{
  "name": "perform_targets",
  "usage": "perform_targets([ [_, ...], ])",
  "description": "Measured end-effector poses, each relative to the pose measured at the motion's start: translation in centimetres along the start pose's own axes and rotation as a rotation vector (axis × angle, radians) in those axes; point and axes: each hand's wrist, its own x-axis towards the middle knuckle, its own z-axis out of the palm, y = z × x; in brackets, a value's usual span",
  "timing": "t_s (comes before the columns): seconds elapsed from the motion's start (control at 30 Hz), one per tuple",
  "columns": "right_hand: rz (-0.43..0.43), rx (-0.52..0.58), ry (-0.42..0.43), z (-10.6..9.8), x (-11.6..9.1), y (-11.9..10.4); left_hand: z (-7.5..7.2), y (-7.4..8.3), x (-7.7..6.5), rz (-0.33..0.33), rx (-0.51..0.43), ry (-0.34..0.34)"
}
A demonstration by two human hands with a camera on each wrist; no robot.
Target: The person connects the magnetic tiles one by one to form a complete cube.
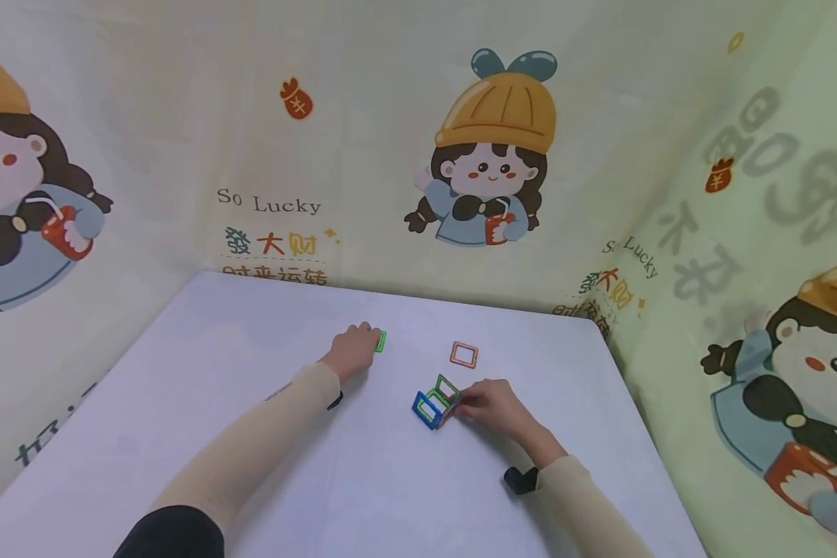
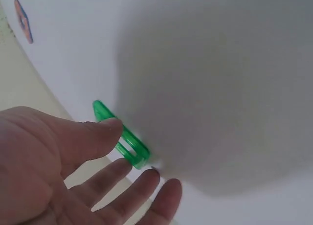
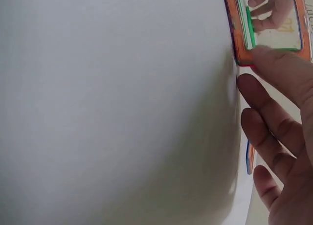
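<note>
My left hand [image 1: 352,350] is at the far middle of the table, pinching a small green square frame tile [image 2: 142,153] between thumb and fingers. The tile stands tilted on edge in the left wrist view. Nearer and to the right, my right hand [image 1: 498,404] holds the side of a small open structure made of frame tiles. A blue tile [image 1: 424,421] forms its near left side, and green tiles [image 1: 441,380] stand behind. In the right wrist view, the thumb presses the lower edge of the structure's orange tile [image 3: 238,44], and the index fingertip sits just below.
A loose orange frame tile [image 1: 466,344] lies flat on the white table [image 1: 363,480], beyond the structure. Fabric walls [image 1: 377,155] with printed cartoon figures rise along the table's back and right edges.
</note>
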Motion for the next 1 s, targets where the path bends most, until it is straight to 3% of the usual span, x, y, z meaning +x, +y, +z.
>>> perform_targets([
  [0.17, -0.063, 0.005, 0.038, 0.1, -0.6, -0.2, 0.1, -0.2, 0.0, -0.009, 0.03, 0.009],
  [0.37, -0.064, 0.01, 0.073, 0.6, -1.2, -0.7, 0.1, 0.1, 0.1, 0.017, 0.054, 0.035],
  [0.6, -0.061, 0.033, 0.084, 0.8, -1.3, -0.6, -0.5, 1.5, 0.2, 0.094, -0.014, 0.024],
  [0.83, -0.056, 0.057, 0.052, 0.7, -1.3, -0.6, -1.2, 2.9, 0.8, 0.078, -0.158, -0.005],
  [1.0, -0.002, 0.077, 0.026, 0.5, -1.4, -1.0, -1.3, 4.0, 0.9, 0.087, -0.223, -0.033],
])
